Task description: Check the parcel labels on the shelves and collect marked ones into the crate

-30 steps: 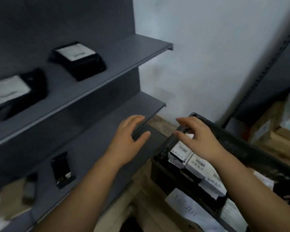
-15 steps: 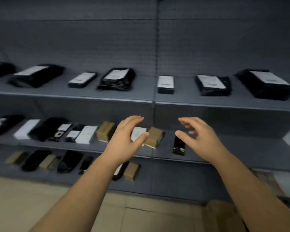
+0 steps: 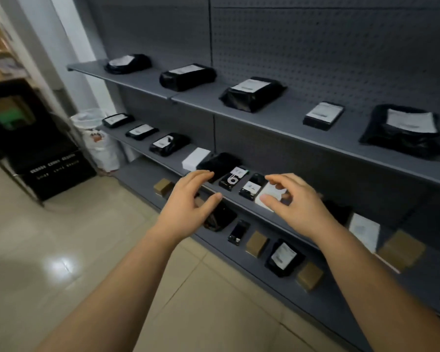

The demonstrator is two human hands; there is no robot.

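Beige floor tiles (image 3: 61,262) ran along the foot of a grey shelving unit with a perforated back panel (image 3: 315,47). Nearest the camera, both bare forearms reached forward. Left hand (image 3: 186,207) was held up with fingers relaxed and slightly spread, gripping nothing. Right hand (image 3: 295,201) had fingers loosely curled, thumb apart, also empty, in front of a white box (image 3: 269,199) on the middle shelf (image 3: 239,196); contact could not be judged. Bottom shelf (image 3: 277,280) carried small brown boxes (image 3: 256,243) and black labelled pouches (image 3: 283,257). Middle shelf held black labelled parcels (image 3: 169,144). Top shelf (image 3: 277,118) held larger black parcels with white labels (image 3: 252,94). Label text was too blurred to read. Farther left stood a white bag (image 3: 101,146) beside a dark cabinet (image 3: 36,148).
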